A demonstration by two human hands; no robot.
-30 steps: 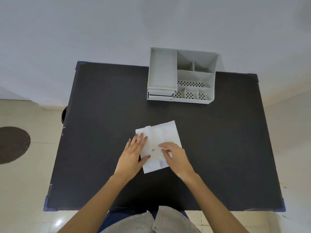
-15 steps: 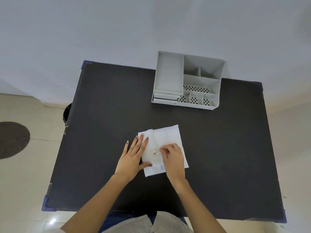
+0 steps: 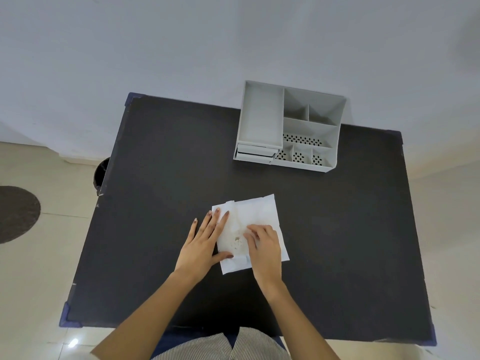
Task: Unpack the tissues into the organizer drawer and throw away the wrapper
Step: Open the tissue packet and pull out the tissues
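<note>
A white wrapped tissue pack [image 3: 255,214] lies flat on the black table [image 3: 161,183], near its middle. My left hand [image 3: 204,241] rests flat on the pack's left part, fingers spread, pressing it down. My right hand [image 3: 263,245] sits on the pack's right half, fingertips curled and pinching the wrapper near its centre. A grey desk organizer [image 3: 288,126] stands at the table's far edge against the wall; its small drawers [image 3: 255,152] at the lower left front are pushed in.
A dark bin [image 3: 101,172] stands on the floor by the table's left edge, mostly hidden. A round dark mat [image 3: 15,213] lies on the tiled floor further left. The wall runs just behind the organizer.
My right hand has slid leftward onto the pack and its fingers have curled to pinch the wrapper. The left hand keeps pressing the pack; the camera view has shifted slightly.
</note>
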